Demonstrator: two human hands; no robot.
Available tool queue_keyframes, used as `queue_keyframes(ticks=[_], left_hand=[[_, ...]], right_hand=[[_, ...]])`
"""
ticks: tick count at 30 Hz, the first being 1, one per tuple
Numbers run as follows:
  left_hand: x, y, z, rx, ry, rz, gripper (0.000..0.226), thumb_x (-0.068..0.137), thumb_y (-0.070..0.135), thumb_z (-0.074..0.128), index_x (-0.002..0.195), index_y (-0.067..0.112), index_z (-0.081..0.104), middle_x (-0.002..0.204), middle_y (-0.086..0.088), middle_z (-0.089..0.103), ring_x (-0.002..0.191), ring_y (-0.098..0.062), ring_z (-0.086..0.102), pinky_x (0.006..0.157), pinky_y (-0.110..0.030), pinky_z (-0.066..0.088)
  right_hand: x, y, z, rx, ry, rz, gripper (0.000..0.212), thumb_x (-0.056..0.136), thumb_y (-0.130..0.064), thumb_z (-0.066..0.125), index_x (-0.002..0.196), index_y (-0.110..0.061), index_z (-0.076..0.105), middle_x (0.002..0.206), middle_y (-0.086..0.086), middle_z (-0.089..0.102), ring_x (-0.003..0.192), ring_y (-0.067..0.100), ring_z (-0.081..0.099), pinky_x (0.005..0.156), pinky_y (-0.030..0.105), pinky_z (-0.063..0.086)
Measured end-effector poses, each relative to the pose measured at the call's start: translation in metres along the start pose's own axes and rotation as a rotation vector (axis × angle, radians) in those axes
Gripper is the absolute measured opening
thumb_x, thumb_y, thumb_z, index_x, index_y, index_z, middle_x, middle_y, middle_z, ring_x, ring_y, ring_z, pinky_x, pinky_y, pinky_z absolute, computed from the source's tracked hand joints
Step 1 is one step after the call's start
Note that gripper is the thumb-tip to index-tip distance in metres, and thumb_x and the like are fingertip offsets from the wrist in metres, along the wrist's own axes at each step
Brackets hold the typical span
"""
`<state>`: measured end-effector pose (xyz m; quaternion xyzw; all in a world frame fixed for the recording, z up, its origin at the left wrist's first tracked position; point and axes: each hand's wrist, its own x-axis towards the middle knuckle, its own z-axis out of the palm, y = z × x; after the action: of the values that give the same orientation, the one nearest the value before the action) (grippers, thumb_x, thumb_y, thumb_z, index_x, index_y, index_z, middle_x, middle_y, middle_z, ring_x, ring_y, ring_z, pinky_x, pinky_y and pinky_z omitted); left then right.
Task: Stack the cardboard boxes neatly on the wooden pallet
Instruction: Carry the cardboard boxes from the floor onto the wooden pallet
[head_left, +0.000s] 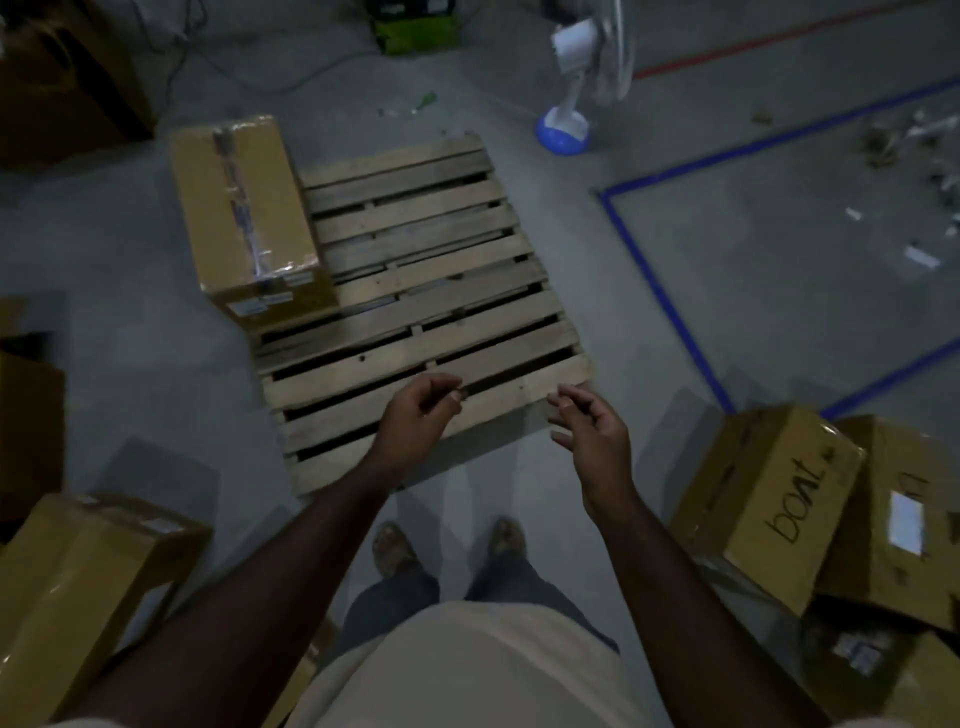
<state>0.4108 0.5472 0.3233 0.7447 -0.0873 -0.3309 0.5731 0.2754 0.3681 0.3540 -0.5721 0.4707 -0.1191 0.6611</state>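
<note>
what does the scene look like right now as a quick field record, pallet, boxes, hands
pallet: wooden pallet on the floor, mostly bare
on pallet: one taped box, far left corner
waiting boxes: box marked boat at right; another box at left
left hand: empty, fingers loosely curled
right hand: empty, fingers relaxed
other: fan beyond the pallet

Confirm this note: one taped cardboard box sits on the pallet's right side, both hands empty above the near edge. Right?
Not quite. The head view shows the taped cardboard box on the pallet's left side, not the right. The left hand and right hand are indeed empty above the near edge.
</note>
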Motion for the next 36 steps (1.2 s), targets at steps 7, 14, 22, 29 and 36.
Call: queue_keyframes(ticks=[7,14,22,29,36], left_hand=[[-0.023,0.009,0.146,0.15,-0.138,0.063,0.016,0.097,0.017,0.067,0.111,0.016,0.073,0.105,-0.002,0.075,0.098,-0.015,0.071,0.085,-0.027,0.055],[-0.039,-0.01,0.405,0.263,-0.321,0.0,0.022,0.1,0.018,0.062,0.12,0.011,0.069,0.105,-0.001,0.075,0.088,-0.005,0.069,0.076,-0.018,0.051],[-0.032,-0.08,0.669,0.395,-0.481,-0.127,0.017,0.097,0.013,0.065,0.111,0.021,0.069,0.105,-0.002,0.075,0.096,-0.016,0.072,0.089,-0.032,0.057],[0.027,-0.193,0.808,0.482,-0.565,-0.12,0.02,0.098,0.009,0.062,0.117,0.01,0.067,0.102,0.001,0.069,0.084,0.002,0.064,0.075,-0.009,0.049],[0.062,-0.299,0.865,0.595,-0.612,-0.243,0.035,0.097,0.023,0.065,0.132,0.02,0.06,0.133,0.004,0.06,0.115,-0.012,0.06,0.087,-0.021,0.05]], right_hand=[[-0.008,0.029,-0.154,0.079,0.154,0.01,0.012,0.101,-0.016,0.065,0.109,-0.022,0.072,0.101,0.002,0.075,0.096,0.021,0.071,0.083,0.035,0.059],[0.022,0.095,-0.383,0.155,0.297,0.125,0.013,0.099,-0.014,0.066,0.107,-0.022,0.072,0.105,0.004,0.077,0.093,0.017,0.069,0.082,0.035,0.056],[0.122,0.215,-0.589,0.119,0.395,0.327,0.02,0.099,-0.018,0.067,0.119,-0.016,0.072,0.103,0.002,0.074,0.1,0.024,0.07,0.078,0.038,0.057],[0.245,0.373,-0.677,0.1,0.647,0.438,0.049,0.099,-0.024,0.068,0.145,-0.021,0.054,0.125,0.005,0.068,0.113,0.028,0.064,0.094,0.049,0.055],[0.309,0.511,-0.723,-0.19,0.648,0.705,0.095,0.071,-0.06,0.074,0.151,-0.019,0.042,0.151,0.008,0.05,0.138,0.037,0.047,0.109,0.06,0.044]])
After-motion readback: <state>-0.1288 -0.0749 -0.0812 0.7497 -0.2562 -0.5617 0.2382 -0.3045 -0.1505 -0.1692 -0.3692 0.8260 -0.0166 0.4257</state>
